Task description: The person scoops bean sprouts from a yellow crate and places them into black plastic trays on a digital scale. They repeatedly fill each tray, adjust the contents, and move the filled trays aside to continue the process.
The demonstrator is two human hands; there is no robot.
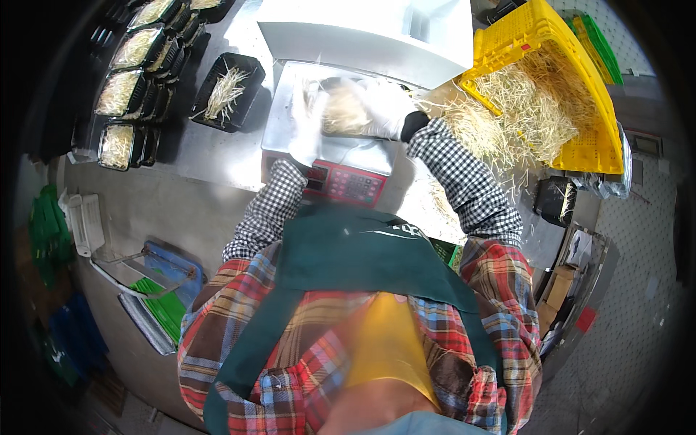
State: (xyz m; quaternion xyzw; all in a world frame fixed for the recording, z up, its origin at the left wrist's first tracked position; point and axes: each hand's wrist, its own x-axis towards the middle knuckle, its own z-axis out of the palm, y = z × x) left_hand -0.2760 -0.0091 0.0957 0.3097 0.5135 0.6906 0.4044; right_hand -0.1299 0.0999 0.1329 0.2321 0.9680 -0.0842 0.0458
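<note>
A digital scale with a steel pan (283,109) and a red keypad panel (354,185) stands before me. On the pan is a black plastic tray, mostly covered, with a clump of pale bean sprouts (348,111) in it. My right hand (387,109), in a white glove, lies at the right side of the sprouts; its fingers are blurred. My left hand (309,125), also white-gloved, is strongly blurred over the pan's left part, just left of the sprouts. Whether either hand grips anything is unclear.
Left of the scale sits a black tray (231,92) with a few sprouts. Stacked filled trays (122,89) line the table's left. A tipped yellow crate (590,136) spills loose sprouts (505,114) at right. A white box (364,38) stands behind the scale.
</note>
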